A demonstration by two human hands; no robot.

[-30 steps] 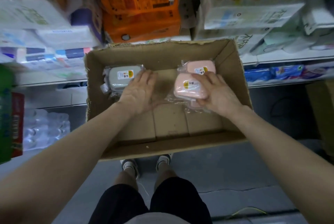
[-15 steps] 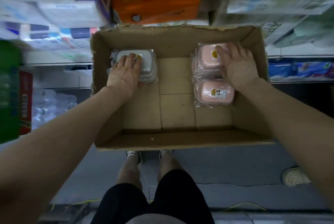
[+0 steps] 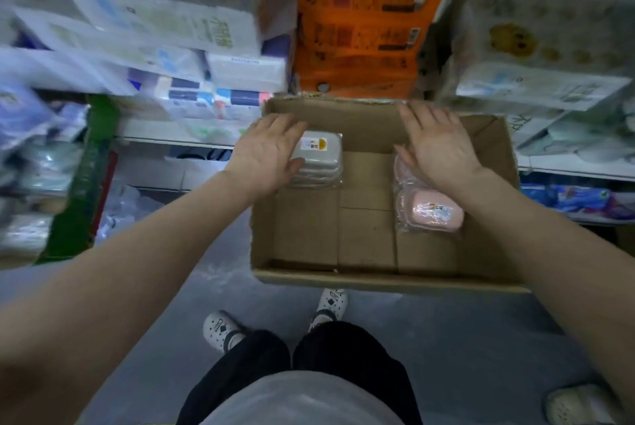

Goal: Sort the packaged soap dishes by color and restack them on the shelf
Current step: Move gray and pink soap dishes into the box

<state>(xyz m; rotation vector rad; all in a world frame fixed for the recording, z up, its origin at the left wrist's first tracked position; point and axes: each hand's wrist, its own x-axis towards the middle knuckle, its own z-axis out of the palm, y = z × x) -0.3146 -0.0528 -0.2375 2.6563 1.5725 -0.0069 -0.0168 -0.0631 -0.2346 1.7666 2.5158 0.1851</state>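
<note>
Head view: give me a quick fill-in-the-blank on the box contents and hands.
1. The grey wrapped soap dishes sit in the brown cardboard box on the person's ____ side.
2. The wrapped soap dish below the right hand is ____ in colour.
3. The left hand has its fingers ____, not gripping.

Missing: left; pink; straight

Cardboard box (image 3: pixel 378 280): plain brown. Grey soap dishes (image 3: pixel 318 163), far-left corner of the box: pale grey, clear wrap, white label with a yellow-orange patch. Pink soap dish (image 3: pixel 434 213), right side of the box: light pink, clear wrap, white label. Shelf packs (image 3: pixel 360 47): orange with dark print. Floor (image 3: pixel 464 338): blue-grey. Trousers (image 3: pixel 343 356): black. Clogs (image 3: pixel 220 328): white, dark diamond marks.
</note>
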